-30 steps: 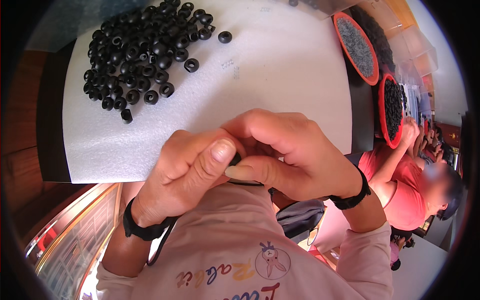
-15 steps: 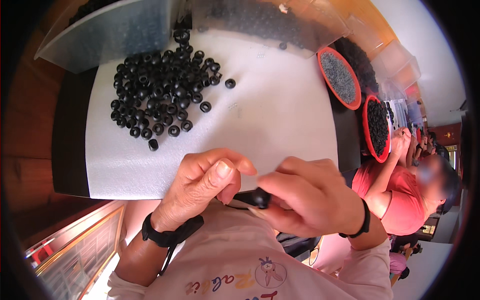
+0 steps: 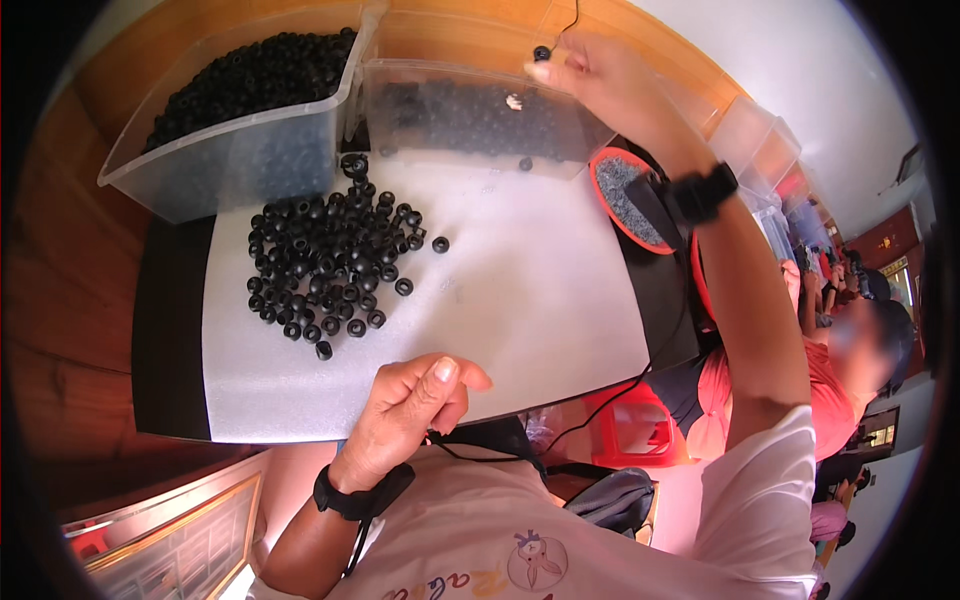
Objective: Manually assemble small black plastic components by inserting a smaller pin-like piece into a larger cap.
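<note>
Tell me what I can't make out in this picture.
Inside of the curled left hand: head view, its own fingers hide it.
Black bead in the right hand: head view, far side turned away.
Red rim by the right forearm: head view, arm hides the rest.
Gray bits in the orange bowl: head view, too small to tell apart.
Shirt print: head view, cut off by the lower edge.

Red plastic stool can be spotted near right, red-shirted person is seen further right, and some framed panel is tucked in near left.
</note>
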A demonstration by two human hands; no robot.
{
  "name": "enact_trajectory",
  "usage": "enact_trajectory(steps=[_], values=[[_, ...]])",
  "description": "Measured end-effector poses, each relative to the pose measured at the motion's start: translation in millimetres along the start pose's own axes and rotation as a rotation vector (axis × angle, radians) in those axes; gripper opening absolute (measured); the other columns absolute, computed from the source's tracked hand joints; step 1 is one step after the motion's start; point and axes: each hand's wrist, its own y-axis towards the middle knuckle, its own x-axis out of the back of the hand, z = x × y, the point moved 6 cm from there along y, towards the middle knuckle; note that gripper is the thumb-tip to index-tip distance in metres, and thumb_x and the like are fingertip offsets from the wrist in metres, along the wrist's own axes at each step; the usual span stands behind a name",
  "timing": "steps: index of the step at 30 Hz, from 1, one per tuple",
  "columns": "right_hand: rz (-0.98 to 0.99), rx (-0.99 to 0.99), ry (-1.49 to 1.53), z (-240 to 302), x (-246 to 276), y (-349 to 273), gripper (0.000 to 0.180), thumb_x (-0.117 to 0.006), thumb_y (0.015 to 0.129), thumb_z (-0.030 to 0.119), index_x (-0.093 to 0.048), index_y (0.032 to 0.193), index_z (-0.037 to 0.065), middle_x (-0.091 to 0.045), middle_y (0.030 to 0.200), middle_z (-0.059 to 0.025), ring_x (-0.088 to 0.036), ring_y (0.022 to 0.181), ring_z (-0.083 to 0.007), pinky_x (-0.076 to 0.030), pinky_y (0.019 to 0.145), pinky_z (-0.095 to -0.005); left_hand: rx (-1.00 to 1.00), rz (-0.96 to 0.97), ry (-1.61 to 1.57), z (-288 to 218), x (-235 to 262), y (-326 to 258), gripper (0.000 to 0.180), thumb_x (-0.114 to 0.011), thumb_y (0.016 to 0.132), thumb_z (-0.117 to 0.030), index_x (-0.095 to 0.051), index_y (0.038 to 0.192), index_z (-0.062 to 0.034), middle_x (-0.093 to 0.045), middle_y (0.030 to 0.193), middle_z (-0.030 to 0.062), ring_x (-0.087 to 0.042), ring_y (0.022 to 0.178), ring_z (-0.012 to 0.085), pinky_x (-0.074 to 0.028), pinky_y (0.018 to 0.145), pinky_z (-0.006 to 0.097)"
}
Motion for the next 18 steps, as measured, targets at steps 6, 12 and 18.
enact_trajectory(steps=[6,12,18], values=[[0.100,0.127,0.008,36.6,-36.8,-27.4,0.024,-0.062,0.087,0.021,-0.054,0.077,0.001,-0.053,0.063,-0.0169,-0.053,0.057,-0.0321,-0.042,0.055,-0.0409,-0.013,-0.005,-0.006,-3.1,0.3,1.4,0.041,-0.044,0.101,-0.034,-0.065,0.095,0.0006,-0.046,0.060,-0.0025,-0.040,0.055,0.0065,-0.034,0.051,0.022],[0.473,0.215,0.065,57.9,-107.3,-82.5,0.015,-0.059,0.086,0.016,-0.057,0.083,0.002,-0.060,0.080,-0.0171,-0.060,0.076,-0.0375,-0.047,0.066,-0.0465,0.006,0.004,0.007,-3.4,0.9,3.4,0.038,-0.046,0.101,-0.032,-0.065,0.094,0.0008,-0.046,0.059,-0.0025,-0.041,0.056,0.0067,-0.035,0.051,0.022],[0.591,0.143,-0.043,61.3,-135.3,-90.8,0.017,-0.059,0.086,0.015,-0.056,0.090,-0.001,-0.061,0.093,-0.0169,-0.060,0.086,-0.0376,-0.049,0.073,-0.0467,0.001,-0.019,0.017,-4.1,0.7,3.1,0.038,-0.047,0.101,-0.032,-0.065,0.094,0.0009,-0.046,0.060,-0.0026,-0.042,0.056,0.0066,-0.035,0.051,0.022]])
